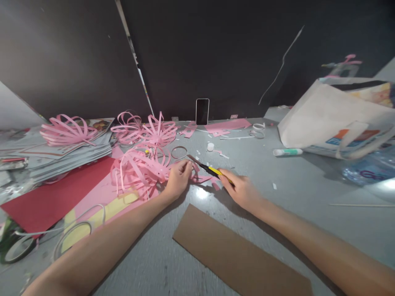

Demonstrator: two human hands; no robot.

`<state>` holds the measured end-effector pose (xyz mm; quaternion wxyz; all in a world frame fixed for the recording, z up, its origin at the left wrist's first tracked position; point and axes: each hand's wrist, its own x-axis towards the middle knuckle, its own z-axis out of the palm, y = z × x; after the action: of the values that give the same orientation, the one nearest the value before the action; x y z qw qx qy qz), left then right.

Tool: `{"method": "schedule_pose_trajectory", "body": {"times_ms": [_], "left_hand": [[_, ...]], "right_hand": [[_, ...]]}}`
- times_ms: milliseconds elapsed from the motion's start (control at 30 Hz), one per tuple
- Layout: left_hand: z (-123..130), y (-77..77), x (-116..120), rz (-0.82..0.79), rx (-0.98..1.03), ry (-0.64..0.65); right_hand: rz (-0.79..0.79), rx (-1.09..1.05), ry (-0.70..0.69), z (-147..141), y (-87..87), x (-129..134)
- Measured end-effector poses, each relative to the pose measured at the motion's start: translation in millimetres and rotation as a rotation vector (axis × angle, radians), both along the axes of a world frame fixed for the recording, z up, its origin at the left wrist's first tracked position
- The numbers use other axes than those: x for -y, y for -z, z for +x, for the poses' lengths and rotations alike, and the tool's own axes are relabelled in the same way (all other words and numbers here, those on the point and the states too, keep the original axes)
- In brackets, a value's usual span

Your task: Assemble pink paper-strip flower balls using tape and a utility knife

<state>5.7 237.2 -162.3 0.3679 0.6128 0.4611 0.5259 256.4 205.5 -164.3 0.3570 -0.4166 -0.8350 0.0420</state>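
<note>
My right hand is closed around the yellow and black handles of a pair of scissors. Their dark blades point up and left, toward the fingertips of my left hand. That hand is closed in a pinch on a small piece of pink paper, partly hidden by the fingers. Pink paper scraps lie beneath the scissors. Just left of my left hand is a tangled heap of pink paper strips. A roll of tape rests just beyond it.
Looped pink paper strips stand at the back. A phone leans against the dark wall. Brown cardboard lies in front. On the right are a glue stick and a white bag; red paper is at left.
</note>
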Motion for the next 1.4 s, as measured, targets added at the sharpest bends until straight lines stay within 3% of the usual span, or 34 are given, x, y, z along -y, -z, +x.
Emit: {"method": "schedule_pose_trajectory", "body": {"times_ms": [67,167,400,667,900,1033,1233,1400], "left_hand": [[-1,3.1,-5,-0.041,0.143,-0.068],[0,6.0,-8,-0.047,0.242,-0.071],[2,3.2,1,0.021,0.107,-0.033],[1,-1.5,15,0.136,-0.139,0.116],[0,-7.0,17,0.433,-0.339,0.381],[1,-7.5,15,0.499,-0.394,0.476],[3,-7.3,14,0.541,-0.41,0.434],[5,-4.0,15,0.439,-0.367,0.247]], "right_hand": [[-0.005,-0.01,0.0,0,1.2,0],[-0.02,-0.067,0.005,0,0.2,3],[-0.102,-0.236,0.164,-1,-5.6,-3],[-0.121,0.078,0.232,-5,0.4,-11],[0.052,-0.009,-0.004,-6,-11.5,3],[0.047,0.067,-0.139,-4,-14.5,6],[0.019,0.104,-0.223,-2,-11.4,5],[0.093,-0.004,-0.197,-5,-13.1,4]]}}
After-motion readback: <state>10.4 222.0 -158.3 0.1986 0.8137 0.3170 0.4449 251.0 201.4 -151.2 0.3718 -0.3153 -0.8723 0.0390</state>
